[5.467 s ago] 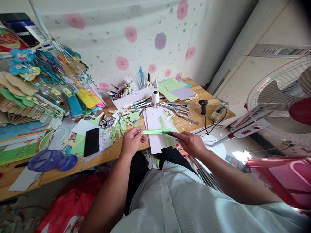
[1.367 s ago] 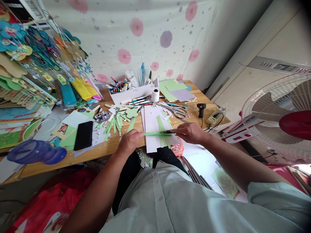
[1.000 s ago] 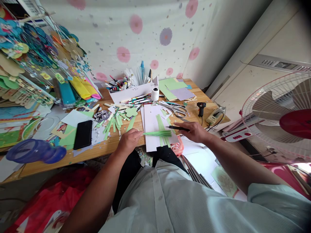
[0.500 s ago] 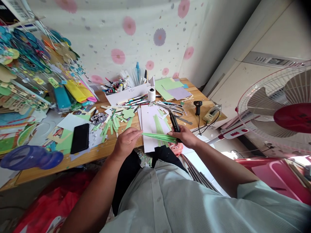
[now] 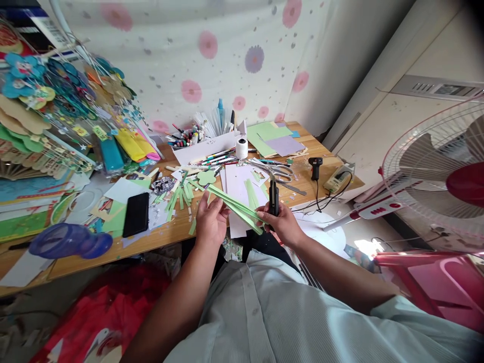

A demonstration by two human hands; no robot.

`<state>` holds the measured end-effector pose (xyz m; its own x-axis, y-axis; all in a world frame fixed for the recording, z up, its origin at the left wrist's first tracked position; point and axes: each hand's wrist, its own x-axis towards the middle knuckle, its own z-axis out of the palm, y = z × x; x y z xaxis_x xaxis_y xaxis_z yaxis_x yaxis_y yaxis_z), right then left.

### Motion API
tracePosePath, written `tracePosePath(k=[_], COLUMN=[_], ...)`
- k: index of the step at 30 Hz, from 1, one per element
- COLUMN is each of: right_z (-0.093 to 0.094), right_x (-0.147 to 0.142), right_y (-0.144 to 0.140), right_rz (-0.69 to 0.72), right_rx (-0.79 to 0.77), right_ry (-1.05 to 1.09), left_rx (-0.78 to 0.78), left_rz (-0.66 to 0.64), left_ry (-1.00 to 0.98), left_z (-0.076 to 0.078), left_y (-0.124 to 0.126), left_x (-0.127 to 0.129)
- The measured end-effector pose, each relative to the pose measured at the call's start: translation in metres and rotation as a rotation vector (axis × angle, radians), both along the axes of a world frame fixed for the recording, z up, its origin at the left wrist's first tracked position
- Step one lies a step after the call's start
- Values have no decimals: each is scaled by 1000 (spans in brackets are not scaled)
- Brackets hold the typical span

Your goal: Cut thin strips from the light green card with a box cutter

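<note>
Both my hands hold a bundle of long green paper strips (image 5: 234, 205) above the near edge of the wooden table (image 5: 159, 237). My left hand (image 5: 212, 222) pinches the strips near their far end. My right hand (image 5: 278, 222) grips the near end and also keeps a black pen-like tool (image 5: 274, 194) upright between its fingers. The bundle slants from far left to near right. Under it lies a white sheet (image 5: 240, 189) with more green strips on it.
Loose green strips (image 5: 181, 194), a black phone (image 5: 136, 214), scissors (image 5: 278, 171), a tape roll (image 5: 241, 148), a white box of pens (image 5: 204, 143) and a glue gun (image 5: 314, 166) lie on the table. A blue vase (image 5: 70, 242) rests left. An electric fan (image 5: 442, 171) stands right.
The strip bundle has turned from level to slanting, its left end lifted away from me. My right hand swung the black tool from flat to upright and closed on the strips' near end.
</note>
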<state>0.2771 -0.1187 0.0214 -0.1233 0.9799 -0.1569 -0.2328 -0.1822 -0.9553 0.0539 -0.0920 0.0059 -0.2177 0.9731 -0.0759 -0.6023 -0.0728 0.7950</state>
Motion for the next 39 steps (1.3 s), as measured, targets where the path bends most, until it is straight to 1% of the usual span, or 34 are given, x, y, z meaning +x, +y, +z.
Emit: tracePosePath(k=[4, 8, 13, 15, 17, 24, 30, 35, 39], right_z=[-5, -9, -16, -18, -18, -14, -10, -11, -13], right_x=[-11, -17, -14, -13, -13, -19, -20, -19, -18], right_y=[0, 0, -4, -6, -7, -11, -14, -15, -15], right_rz=[-49, -58, -11, 17, 28, -9, -16, -23, -22], right_rx=[11, 52, 76, 72, 59, 27, 17, 2, 6], right_ry=[56, 16, -160, -189, -177, -186, -144, -123, -131], left_rx=[-10, -55, -79, -84, -92, -91, -53, -59, -78], left_rz=[-136, -190, -178, -180, -189, -256, -231, -215, -204], left_ry=[52, 51, 87, 95, 96, 126, 160, 201, 194], left_z=[8, 16, 19, 19, 18, 16, 12, 14, 17], left_y=[-2, -5, -9, -10, -11, -14, -16, -17, -17], left_x=[5, 14, 19, 19, 20, 25, 26, 25, 25])
